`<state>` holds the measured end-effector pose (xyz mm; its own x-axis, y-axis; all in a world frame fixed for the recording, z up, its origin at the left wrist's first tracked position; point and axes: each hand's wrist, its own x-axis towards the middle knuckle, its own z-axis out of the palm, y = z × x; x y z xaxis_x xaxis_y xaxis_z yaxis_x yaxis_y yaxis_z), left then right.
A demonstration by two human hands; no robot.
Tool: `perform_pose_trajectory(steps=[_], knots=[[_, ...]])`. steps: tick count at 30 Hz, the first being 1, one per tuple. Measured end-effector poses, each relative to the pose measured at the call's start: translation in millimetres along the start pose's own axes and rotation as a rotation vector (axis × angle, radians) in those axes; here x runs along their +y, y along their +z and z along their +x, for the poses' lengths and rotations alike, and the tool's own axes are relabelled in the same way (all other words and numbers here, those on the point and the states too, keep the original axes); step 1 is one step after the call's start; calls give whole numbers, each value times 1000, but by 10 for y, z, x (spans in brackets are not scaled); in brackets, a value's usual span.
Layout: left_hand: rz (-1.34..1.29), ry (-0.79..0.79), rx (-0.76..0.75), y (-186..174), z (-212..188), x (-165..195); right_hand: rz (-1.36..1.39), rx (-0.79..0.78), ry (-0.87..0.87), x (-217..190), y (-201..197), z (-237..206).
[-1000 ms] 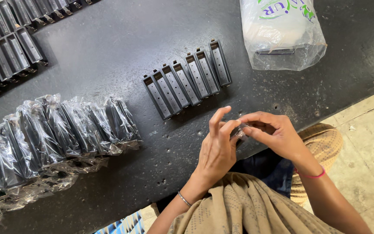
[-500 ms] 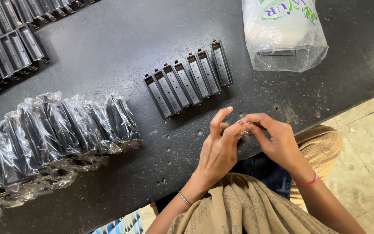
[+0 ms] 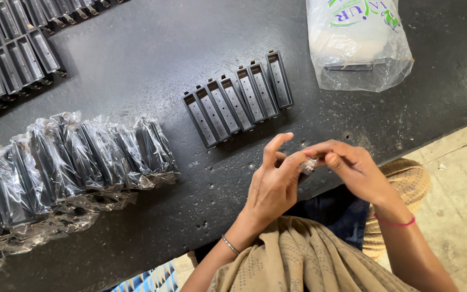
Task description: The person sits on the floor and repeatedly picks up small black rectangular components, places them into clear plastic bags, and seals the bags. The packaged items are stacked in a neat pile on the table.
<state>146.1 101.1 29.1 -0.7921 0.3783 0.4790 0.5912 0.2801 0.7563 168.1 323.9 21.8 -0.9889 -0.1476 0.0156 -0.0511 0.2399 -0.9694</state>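
My left hand [image 3: 271, 184] and my right hand [image 3: 355, 170] meet at the near edge of a black table [image 3: 136, 65]. Between their fingertips they pinch a small clear plastic piece [image 3: 308, 165], mostly hidden by the fingers. The left index finger sticks up. Just beyond the hands lies a slanted row of several bare black rectangular parts [image 3: 238, 97], side by side.
To the left sits a row of the same black parts wrapped in clear plastic [image 3: 71, 162]. More bare black parts [image 3: 12, 54] line the far left corner. A clear plastic bag with white contents [image 3: 355, 43] lies at the far right. Pale floor shows at the right.
The hands have stayed together on the small clear piece, shifting slightly left and nearer the table edge. Nothing on the table has moved.
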Motion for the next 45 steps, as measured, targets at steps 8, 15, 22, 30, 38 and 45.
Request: perform_pose_trajectory(steps=[8,15,22,30,38,45], knots=[[-13,-39,-57,-61,37,41,-151,-15,11,-219,25,70],[-67,-12,-26,7,1,-20,-398,8,-102,-304,55,83],[-44,-3,20,-45,-54,9,-579,186,-45,-51,139,-29],[-24,-105,92,-127,-97,23,-211,144,-11,83,194,16],[206,-206,131,-427,26,-53,-146,77,-25,-69,641,299],[853,-675,220,-1672,471,-768,-97,-8,-77,-34,821,341]])
